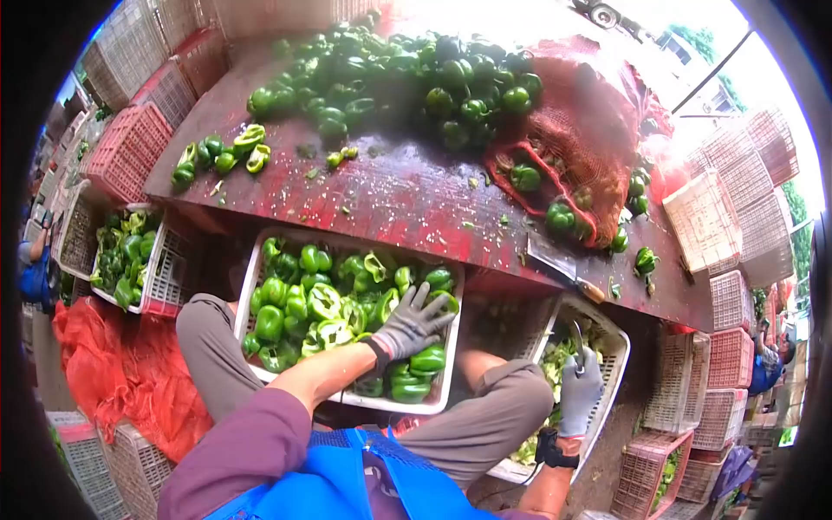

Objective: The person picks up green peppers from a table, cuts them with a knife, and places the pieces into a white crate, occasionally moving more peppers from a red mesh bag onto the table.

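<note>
My left hand (416, 325), in a grey glove, reaches over the white crate (449, 364) of green peppers (269, 322). Its fingers are spread on peppers near the crate's right side, and some peppers there look cut open. My right hand (581, 394), also gloved in grey, is closed around a small curved tool (578, 338) whose metal end points up. It is above a second white crate (617, 347) holding pale green pepper scraps (555, 368). On the table's near edge, a wide-bladed knife (555, 257) with a wooden handle lies to the right.
The red-stained table (390, 204) carries a large pepper heap (390, 78) and a red mesh sack (581, 121). Stacked crates (130, 147) stand left, others (732, 321) right. Red netting (130, 373) lies at lower left. Another person (767, 364) is far right, another (35, 269) far left.
</note>
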Action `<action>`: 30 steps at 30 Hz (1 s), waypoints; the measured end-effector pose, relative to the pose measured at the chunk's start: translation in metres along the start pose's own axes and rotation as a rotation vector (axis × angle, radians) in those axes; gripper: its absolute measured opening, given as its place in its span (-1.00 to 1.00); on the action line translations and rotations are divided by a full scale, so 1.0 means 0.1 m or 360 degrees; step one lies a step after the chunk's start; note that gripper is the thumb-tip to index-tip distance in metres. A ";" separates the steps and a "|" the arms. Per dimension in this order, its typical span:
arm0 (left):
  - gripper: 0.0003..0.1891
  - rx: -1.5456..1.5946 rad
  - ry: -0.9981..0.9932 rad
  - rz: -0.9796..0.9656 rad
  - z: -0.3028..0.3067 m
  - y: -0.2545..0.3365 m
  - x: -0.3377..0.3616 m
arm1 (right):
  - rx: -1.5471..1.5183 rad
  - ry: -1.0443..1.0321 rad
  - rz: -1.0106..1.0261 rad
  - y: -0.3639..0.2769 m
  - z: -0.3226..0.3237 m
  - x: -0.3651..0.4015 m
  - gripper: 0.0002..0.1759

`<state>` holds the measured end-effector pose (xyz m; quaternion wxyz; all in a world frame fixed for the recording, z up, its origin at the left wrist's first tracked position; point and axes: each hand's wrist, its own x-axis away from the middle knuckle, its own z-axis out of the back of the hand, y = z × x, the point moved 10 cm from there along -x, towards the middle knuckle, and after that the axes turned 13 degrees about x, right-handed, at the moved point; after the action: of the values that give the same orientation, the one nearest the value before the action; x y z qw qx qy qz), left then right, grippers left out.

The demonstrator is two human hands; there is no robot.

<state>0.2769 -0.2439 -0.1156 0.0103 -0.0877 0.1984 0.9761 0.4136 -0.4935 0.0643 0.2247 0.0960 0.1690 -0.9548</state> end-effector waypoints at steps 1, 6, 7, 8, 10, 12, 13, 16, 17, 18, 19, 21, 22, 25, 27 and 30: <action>-0.36 0.0031 0.0013 -0.0017 -0.03 0.03 0.04 | -0.0114 -0.0002 0.0092 -0.32 0.02 -0.13 -0.69; -0.39 0.0108 -0.0033 -0.0045 0.27 0.16 0.02 | -0.1392 -0.0443 -0.0345 -0.94 -0.46 -0.69 -0.61; -0.42 0.0192 -0.0062 -0.0036 0.39 0.19 -0.01 | -0.1586 -0.0424 -0.0329 -1.10 -0.48 -0.78 -0.57; -0.51 0.0224 -0.0027 -0.0013 0.56 0.20 -0.07 | -0.1787 -0.0495 -0.0445 -1.21 -0.50 -0.81 -0.55; -0.66 0.0130 0.0051 -0.0099 0.97 0.08 -0.34 | -0.2032 -0.0641 -0.0582 -1.27 -0.86 -0.83 -0.57; -0.71 0.0229 0.0393 -0.0058 1.42 -0.39 -0.75 | -0.2162 -0.0797 -0.0610 -1.30 -1.29 -0.84 -0.62; -0.71 0.0409 0.0652 0.0099 1.62 -0.81 -0.94 | -0.2036 -0.0856 -0.0607 -1.32 -1.40 -0.79 -0.61; -0.59 0.0404 0.0694 0.0637 2.14 -1.93 -1.60 | -0.2017 -0.1037 -0.0652 -1.39 -1.67 -0.62 -0.61; -0.56 0.0361 0.0709 0.0764 2.27 -2.24 -1.75 | -0.2016 -0.1062 -0.0665 -1.38 -1.75 -0.60 -0.60; -0.54 0.0226 0.0735 0.0745 2.42 -2.37 -1.88 | -0.1910 -0.1064 -0.0612 -1.39 -1.77 -0.59 -0.59; -0.51 0.0092 0.0761 0.0723 2.55 -2.49 -2.00 | -0.1803 -0.1063 -0.0555 -1.40 -1.77 -0.61 -0.59; -0.45 -0.0309 0.0989 0.0593 2.83 -2.68 -2.21 | -0.1659 -0.1039 -0.0491 -1.38 -1.79 -0.63 -0.58; -0.42 -0.0399 0.0994 0.0583 2.97 -2.77 -2.32 | -0.1599 -0.1023 -0.0481 -1.35 -1.80 -0.64 -0.58; -0.31 -0.0621 0.0909 0.0651 3.42 -3.00 -2.60 | -0.1382 -0.0939 -0.0454 -1.28 -1.80 -0.67 -0.60; -0.20 -0.0362 0.0697 0.0810 3.40 -3.46 -2.82 | -0.1262 -0.0924 -0.0457 -1.26 -1.79 -0.66 -0.63; -0.14 -0.0200 0.0454 0.1052 3.19 -3.75 -2.90 | -0.1104 -0.0869 -0.0298 -1.34 -1.79 -0.64 -0.64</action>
<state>0.5292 0.2301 0.0799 -0.3389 -0.1545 0.1551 0.9150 0.4274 -0.2899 -0.0471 0.1927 -0.2562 0.4215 -0.8483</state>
